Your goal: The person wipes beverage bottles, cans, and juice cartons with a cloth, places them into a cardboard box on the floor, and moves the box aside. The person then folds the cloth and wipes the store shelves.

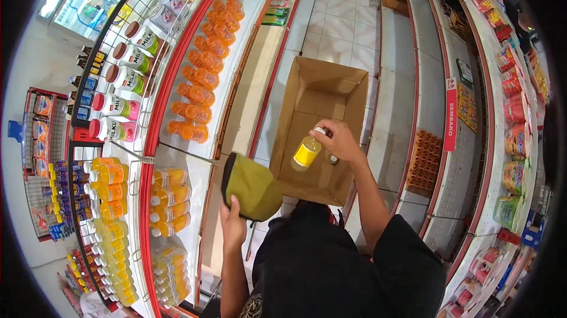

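Nearest: black clothing (331,265) at bottom of view. Left hand (233,223) just ahead, fingers closed on the lower edge of a green cloth (254,188) with black trim; cloth held up beside the box. Right hand (341,141): fingers gripping the yellow-labelled bottle (307,152) at its white cap; bottle tilted, cap end up and right, seen against the inside of the open cardboard box (285,126). Small item (332,159) in the box below that hand, mostly hidden; cannot tell what. Left shelving: yellow drinks (112,182), rows of orange bottles (198,95), MILKU bottles (133,58). Right: stacked egg trays (424,161), red SEMBAKO sign (451,118). Farther: tiled floor (339,17), lit fridge (82,8) far left.
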Demonstrator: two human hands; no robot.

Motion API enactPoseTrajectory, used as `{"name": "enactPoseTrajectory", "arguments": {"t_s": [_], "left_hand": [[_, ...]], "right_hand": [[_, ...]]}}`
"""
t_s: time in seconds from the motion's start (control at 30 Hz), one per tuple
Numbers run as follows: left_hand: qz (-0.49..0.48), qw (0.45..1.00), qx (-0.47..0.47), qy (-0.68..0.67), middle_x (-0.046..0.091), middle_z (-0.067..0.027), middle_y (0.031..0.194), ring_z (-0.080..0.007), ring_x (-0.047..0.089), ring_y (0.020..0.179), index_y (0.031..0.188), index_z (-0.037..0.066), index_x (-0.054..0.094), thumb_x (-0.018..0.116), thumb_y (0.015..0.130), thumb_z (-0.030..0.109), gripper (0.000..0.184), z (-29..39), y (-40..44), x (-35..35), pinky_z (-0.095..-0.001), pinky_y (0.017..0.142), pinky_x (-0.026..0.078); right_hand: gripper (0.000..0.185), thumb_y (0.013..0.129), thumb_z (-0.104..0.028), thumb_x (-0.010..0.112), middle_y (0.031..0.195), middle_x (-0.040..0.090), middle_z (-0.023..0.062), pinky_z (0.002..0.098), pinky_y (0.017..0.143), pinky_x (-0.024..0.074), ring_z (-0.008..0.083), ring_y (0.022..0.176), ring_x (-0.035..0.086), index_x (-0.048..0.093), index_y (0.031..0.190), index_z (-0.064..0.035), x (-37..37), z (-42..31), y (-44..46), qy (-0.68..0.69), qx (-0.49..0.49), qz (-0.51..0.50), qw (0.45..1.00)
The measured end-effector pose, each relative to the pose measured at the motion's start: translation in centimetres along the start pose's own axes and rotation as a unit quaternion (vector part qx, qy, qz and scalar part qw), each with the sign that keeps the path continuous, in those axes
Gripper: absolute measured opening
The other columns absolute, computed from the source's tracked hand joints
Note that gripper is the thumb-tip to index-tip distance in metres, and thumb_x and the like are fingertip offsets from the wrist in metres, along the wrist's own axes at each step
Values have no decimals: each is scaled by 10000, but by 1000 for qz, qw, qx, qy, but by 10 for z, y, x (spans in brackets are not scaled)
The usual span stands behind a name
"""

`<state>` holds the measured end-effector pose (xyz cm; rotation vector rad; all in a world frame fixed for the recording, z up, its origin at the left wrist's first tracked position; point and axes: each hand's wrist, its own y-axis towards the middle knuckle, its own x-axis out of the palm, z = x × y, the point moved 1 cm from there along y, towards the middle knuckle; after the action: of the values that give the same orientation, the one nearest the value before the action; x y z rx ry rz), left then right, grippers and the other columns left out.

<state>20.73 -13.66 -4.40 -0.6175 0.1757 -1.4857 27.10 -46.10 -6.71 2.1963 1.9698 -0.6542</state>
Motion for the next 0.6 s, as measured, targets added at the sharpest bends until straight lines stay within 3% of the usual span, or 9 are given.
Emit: {"name": "enactPoseTrajectory", "arguments": {"t_s": [0.17,0.23,0.27,0.37,0.53,0.6], "left_hand": [[-73,996,-26,38,427,-137,1377,-229,460,1234,1407,15,332,412,1026,316,493,-23,24,41,-367,1029,387],[-94,992,-79,-1,475,-116,1317,-200,499,1174,1375,11,373,540,976,276,508,-44,31,49,-339,992,412],[-92,993,-76,-3,475,-116,1317,-200,499,1174,1375,11,373,540,976,276,508,-47,29,52,-339,992,412],[-234,959,50,149,533,-79,1216,-167,533,1086,1331,10,420,691,864,184,566,-25,10,73,-315,941,433],[-193,972,47,124,559,-48,1133,-147,539,1029,1302,12,443,762,762,95,633,-17,1,67,-307,907,443],[-178,978,55,93,564,-53,1124,-150,539,1032,1295,12,447,754,769,85,613,-13,-4,66,-308,906,443]], "right_hand": [[254,872,-253,661,672,574,52,279,577,425,118,617,511,625,867,-2,12,-44,-11,57,-114,-100,987],[309,877,-306,654,657,585,72,300,571,428,156,590,529,632,855,1,24,-53,-14,63,-160,-148,974],[309,877,-306,654,657,585,72,300,571,428,156,590,529,632,855,1,29,-56,-15,62,-163,-151,973],[313,895,-327,632,728,617,59,286,605,442,143,650,555,647,894,-14,43,-63,-21,64,-142,-164,974],[299,919,-315,611,890,645,37,279,688,467,129,773,578,646,992,-26,51,-39,-23,176,-221,-131,950],[323,933,-305,602,997,629,44,281,764,470,129,876,575,612,1080,-16,55,-18,-23,216,-142,-190,947]]}}
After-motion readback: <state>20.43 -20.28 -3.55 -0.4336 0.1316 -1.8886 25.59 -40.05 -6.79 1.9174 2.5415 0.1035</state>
